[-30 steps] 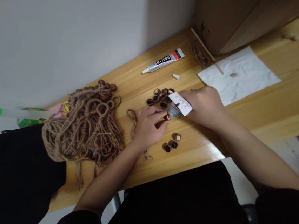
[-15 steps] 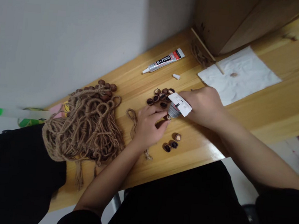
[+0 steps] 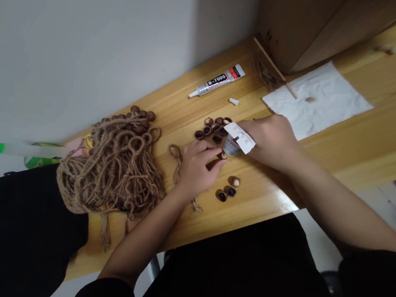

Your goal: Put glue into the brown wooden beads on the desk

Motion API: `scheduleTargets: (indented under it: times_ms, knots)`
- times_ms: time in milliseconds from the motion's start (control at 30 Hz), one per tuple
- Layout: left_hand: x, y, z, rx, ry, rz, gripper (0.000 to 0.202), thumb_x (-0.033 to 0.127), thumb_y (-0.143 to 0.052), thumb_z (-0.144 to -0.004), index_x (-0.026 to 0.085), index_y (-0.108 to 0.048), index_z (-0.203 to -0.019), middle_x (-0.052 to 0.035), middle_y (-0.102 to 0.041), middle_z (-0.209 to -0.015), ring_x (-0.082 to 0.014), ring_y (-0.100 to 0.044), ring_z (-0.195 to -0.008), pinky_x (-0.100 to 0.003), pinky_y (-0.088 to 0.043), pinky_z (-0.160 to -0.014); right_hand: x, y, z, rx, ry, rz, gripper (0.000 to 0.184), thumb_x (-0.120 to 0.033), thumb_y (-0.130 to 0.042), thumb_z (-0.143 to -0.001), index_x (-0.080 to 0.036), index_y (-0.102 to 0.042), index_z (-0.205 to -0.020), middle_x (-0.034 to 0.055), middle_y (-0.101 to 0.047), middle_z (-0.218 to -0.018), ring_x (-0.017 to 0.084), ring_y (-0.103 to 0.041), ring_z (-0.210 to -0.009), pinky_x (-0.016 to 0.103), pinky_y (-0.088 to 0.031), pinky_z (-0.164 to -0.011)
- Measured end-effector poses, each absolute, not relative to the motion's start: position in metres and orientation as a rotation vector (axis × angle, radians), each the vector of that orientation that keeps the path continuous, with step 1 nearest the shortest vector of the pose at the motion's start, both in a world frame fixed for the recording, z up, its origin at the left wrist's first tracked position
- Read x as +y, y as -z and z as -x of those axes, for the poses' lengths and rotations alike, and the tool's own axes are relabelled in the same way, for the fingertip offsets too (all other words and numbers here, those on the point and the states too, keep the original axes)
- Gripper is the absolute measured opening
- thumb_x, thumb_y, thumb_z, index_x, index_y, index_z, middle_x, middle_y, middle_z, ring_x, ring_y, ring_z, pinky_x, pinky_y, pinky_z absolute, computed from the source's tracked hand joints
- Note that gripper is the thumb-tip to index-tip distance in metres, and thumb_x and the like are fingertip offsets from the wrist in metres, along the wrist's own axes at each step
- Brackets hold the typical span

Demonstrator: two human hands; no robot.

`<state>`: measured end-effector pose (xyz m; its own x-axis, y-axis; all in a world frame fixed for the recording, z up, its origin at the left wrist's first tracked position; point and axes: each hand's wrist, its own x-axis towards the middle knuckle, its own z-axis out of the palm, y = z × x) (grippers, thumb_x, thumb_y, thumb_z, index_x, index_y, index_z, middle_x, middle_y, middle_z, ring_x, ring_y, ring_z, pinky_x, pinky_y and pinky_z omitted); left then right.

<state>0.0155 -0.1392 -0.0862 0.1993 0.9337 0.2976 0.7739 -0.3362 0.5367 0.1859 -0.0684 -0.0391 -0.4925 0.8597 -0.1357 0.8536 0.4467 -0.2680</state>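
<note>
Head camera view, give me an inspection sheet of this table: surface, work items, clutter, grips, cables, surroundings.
Surface: wooden table, light grain.
Work items: glue tube tilted, nozzle down at the small shell.
Clutter: second tube marked B-7000, white cap near it, shell cluster, three loose shells, jute cord bundle, white paper sheet, cardboard box.
Grips: left hand pinches the small shell; right hand closed around the glue tube.
Cables: nothing seen.
Surroundings: grey wall behind; black fabric at left.
</note>
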Motion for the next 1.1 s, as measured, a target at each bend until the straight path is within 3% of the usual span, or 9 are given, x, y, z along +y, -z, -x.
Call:
scheduleTargets:
  times_ms: [333,1100]
  knots:
    - [-0.1390,0.0860,-0.0157,1.618,-0.866,-2.207,0.011,0.020,-0.068,-0.076,0.021,-0.069,-0.087,-0.0037,-0.067,-0.086,-0.0217,-0.060,-0.085,-0.039,-0.045,-0.078,-0.0690,0.0384,-0.1852,-2.699,-0.419,1.595,0.025,-0.031,-0.046,-0.079,-0.017,-0.066,-0.086,0.0078,-0.065,-0.075,0.016,-0.053,-0.063,0.027,-0.019,-0.054]
    - [-0.1387,0.0871,-0.0153,1.590,-0.891,-2.202,0.012,0.021,-0.067,-0.078,0.019,-0.070,-0.089,-0.0051,-0.067,-0.086,-0.0221,-0.061,-0.084,-0.040,-0.045,-0.078,-0.0676,0.0394,-0.1856,-2.646,-0.460,1.647,0.020,-0.028,-0.051,-0.077,-0.017,-0.065,-0.085,0.0076,-0.064,-0.073,0.014,-0.050,-0.063,0.027,-0.021,-0.057]
